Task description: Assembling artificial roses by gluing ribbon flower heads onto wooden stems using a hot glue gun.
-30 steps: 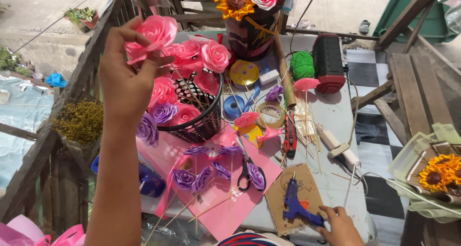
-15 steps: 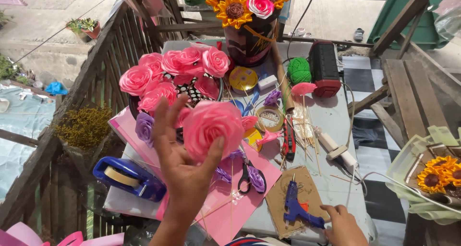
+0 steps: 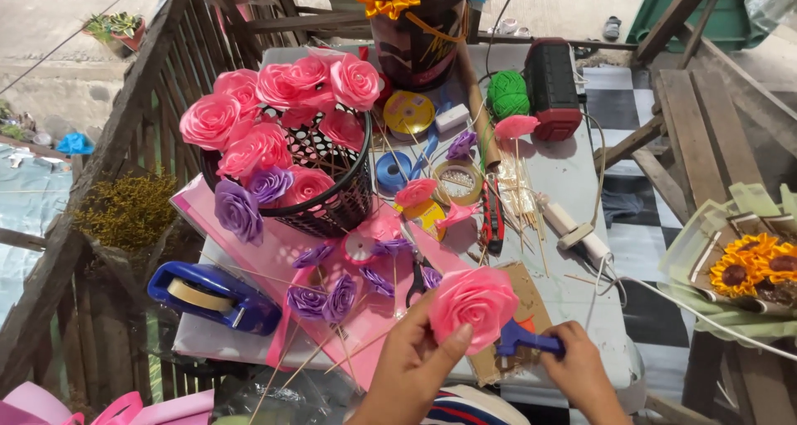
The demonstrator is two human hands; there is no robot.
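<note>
Left hand (image 3: 411,367) pinching satiny pink ribbon rose (image 3: 473,302), right hand (image 3: 581,373) gripping blue glue gun (image 3: 525,340)

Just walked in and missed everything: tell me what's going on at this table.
A person sits at a cluttered craft table. The left hand holds up a pink ribbon rose; the right hand grips a blue glue gun on a cardboard scrap. A black basket already holds finished pink and purple roses.

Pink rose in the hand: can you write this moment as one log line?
left hand: holds pink ribbon rose | right hand: grips blue glue gun | beside: scissors, black basket of roses
</note>
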